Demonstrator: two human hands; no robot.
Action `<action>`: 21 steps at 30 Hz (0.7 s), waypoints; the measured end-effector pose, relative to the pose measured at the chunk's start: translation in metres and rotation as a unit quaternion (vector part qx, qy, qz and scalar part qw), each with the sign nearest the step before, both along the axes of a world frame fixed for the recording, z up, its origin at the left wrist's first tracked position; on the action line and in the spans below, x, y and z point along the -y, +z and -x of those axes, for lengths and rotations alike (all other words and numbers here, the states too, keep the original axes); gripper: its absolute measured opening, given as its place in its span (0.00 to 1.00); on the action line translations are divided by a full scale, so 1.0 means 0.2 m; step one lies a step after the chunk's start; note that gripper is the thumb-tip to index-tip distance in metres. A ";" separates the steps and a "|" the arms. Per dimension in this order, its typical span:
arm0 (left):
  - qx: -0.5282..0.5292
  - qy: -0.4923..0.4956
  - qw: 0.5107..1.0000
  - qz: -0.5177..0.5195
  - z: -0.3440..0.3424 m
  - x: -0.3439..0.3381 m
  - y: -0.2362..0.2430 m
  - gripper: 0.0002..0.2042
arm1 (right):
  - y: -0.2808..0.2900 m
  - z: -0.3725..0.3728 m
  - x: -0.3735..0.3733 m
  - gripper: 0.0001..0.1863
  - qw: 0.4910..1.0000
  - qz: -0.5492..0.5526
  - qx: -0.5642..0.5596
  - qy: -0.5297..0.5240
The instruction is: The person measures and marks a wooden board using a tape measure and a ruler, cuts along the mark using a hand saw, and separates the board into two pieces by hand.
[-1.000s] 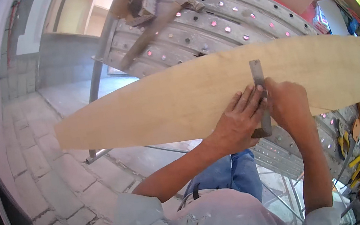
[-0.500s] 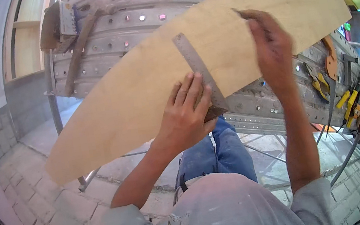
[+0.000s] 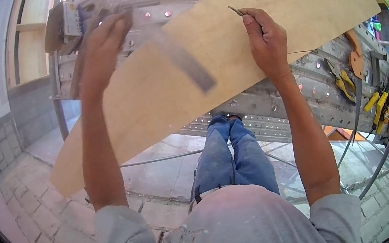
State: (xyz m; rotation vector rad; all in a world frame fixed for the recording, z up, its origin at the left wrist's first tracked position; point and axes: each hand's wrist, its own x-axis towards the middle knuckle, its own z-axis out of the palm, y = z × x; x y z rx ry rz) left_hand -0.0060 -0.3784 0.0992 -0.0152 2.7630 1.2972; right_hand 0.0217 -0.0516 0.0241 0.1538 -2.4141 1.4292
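Observation:
A long pale plywood board [image 3: 151, 102] with a curved far edge lies slantwise across a perforated metal platform [image 3: 251, 100]. My left hand [image 3: 105, 47], blurred by motion, is above the board's far left edge. It is closed on the dark stock of a try square, mostly hidden by the fingers. From there the square's metal blade [image 3: 185, 62], smeared too, points toward the middle of the board. Over the board's right half, my right hand [image 3: 269, 42] pinches a short pencil [image 3: 236, 10], its tip pointing away to the left.
Pliers with yellow handles [image 3: 343, 81], an orange-handled saw [image 3: 356, 59] and several yellow-handled tools [image 3: 380, 109] lie at the platform's right end. A hammer-like wooden handle [image 3: 79, 71] and a box [image 3: 70, 22] sit at the far left. Paving blocks [image 3: 76, 224] lie below.
My left hand has lifted the try square off the near edge and swung it far left, turning its blade toward me. My right hand has shifted left with the pencil. The board has moved slightly.

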 end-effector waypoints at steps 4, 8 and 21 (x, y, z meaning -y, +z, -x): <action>-0.052 -0.085 0.990 0.101 0.21 -0.06 -0.33 0.19 | 0.00 0.00 0.00 0.08 1.000 -0.001 -0.003 -0.006; -0.181 -0.091 0.972 0.119 0.17 -0.18 -0.43 0.15 | -0.02 -0.01 -0.03 0.08 1.000 0.008 0.021 -0.004; -0.195 -0.009 0.967 0.164 -0.01 -0.28 -0.43 0.17 | -0.03 0.00 -0.02 0.08 1.000 0.006 -0.016 -0.005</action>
